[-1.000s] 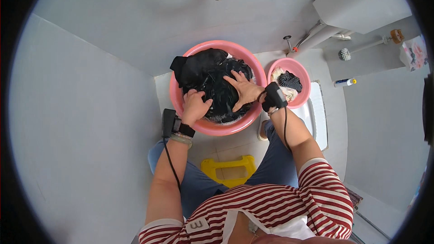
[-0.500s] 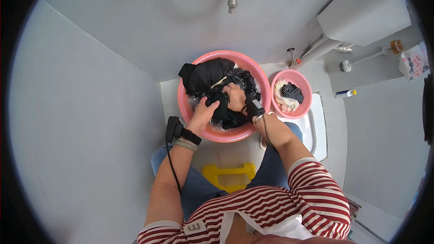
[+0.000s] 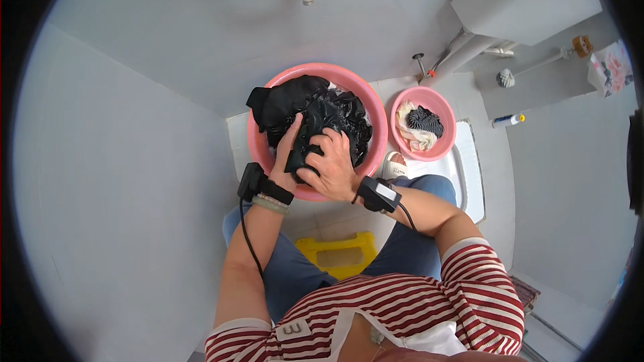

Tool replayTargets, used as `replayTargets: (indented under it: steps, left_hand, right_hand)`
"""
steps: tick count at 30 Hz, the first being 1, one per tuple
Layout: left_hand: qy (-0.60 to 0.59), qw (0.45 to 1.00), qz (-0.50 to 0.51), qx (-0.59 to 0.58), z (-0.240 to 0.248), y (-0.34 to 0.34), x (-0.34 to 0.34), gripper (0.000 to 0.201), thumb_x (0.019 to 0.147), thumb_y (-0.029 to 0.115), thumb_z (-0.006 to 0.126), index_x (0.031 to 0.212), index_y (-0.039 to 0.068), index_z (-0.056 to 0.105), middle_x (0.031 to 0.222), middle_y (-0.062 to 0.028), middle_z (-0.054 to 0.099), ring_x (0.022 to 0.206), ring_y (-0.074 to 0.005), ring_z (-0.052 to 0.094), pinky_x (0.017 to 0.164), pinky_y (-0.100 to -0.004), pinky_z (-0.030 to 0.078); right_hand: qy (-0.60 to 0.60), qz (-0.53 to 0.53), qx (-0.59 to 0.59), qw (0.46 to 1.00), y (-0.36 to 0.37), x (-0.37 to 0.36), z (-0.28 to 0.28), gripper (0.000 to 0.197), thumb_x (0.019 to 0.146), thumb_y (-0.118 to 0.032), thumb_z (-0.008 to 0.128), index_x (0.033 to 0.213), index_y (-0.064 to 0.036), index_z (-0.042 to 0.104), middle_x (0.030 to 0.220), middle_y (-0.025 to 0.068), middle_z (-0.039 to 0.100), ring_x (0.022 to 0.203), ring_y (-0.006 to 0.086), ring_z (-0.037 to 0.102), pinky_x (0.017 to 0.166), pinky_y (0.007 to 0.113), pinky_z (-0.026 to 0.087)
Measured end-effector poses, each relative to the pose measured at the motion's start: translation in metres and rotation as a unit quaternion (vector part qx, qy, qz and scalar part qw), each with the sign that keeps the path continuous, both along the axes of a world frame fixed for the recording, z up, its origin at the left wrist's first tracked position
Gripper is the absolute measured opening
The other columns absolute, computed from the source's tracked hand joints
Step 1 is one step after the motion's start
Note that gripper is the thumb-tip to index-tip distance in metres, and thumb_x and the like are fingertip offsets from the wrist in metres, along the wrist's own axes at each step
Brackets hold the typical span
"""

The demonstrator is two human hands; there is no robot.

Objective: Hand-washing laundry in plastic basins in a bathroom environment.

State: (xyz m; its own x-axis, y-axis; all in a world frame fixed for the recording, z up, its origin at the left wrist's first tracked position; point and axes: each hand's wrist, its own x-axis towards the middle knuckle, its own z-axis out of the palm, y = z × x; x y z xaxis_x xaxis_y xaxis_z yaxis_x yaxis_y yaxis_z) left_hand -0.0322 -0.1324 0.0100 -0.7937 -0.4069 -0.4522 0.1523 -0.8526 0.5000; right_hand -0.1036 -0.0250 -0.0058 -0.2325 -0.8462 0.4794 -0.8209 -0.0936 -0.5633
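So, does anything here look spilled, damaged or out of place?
Nothing stands out. Both hands, left hand and right hand, grip the black wet cloth inside the large pink basin. A part of the cloth hangs over its far-left rim. The small pink basin stands upright beside it.
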Motion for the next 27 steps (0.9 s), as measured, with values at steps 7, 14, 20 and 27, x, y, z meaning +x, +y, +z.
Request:
replayTargets:
  steps: [7,14,20,27]
  left_hand:
    - [-0.261,0.927,0.001,-0.268,-0.06,0.0,-0.003,0.024,0.087,0.016,0.049,0.098,-0.003,0.058,0.091,-0.0112,0.06,0.085,-0.0223,0.06,0.074,-0.031,0.047]
    - [-0.376,0.687,-0.119,-0.611,-0.087,-0.013,0.026,0.049,0.078,0.018,0.06,0.118,-0.005,0.046,0.114,-0.0205,0.049,0.108,-0.0312,0.048,0.092,-0.0346,0.037]
    - [-0.346,0.787,-0.134,-0.493,-0.074,-0.016,0.021,0.064,0.076,0.027,0.062,0.126,-0.004,0.039,0.125,-0.0239,0.038,0.118,-0.0359,0.038,0.096,-0.0356,0.033]
    - [-0.302,0.945,-0.122,-0.042,-0.085,-0.009,0.015,0.077,0.079,0.059,0.052,0.136,0.016,0.025,0.137,-0.0069,0.032,0.119,-0.0354,0.036,0.088,-0.0704,0.02]
  right_hand:
    - [0.044,-0.049,0.048,0.997,-0.031,-0.07,-0.053,0.009,0.068,-0.018,0.062,0.071,-0.0096,0.06,0.087,0.0078,0.052,0.09,0.0299,0.045,0.073,0.041,0.038]
    - [0.078,-0.019,0.409,0.909,-0.029,-0.059,-0.061,0.098,0.052,-0.04,0.078,0.135,-0.0225,0.029,0.142,0.0187,0.014,0.127,0.0427,0.022,0.088,0.062,0.033]
    - [0.187,0.017,0.465,0.865,-0.04,-0.049,-0.099,0.08,0.06,-0.032,0.074,0.131,-0.0238,0.039,0.136,0.0176,0.027,0.128,0.0418,0.018,0.087,0.069,0.027]
    - [-0.127,-0.103,0.16,0.974,-0.044,-0.069,-0.096,0.027,0.056,-0.001,0.064,0.081,-0.0063,0.054,0.081,0.0149,0.051,0.079,0.0335,0.055,0.067,0.039,0.045]
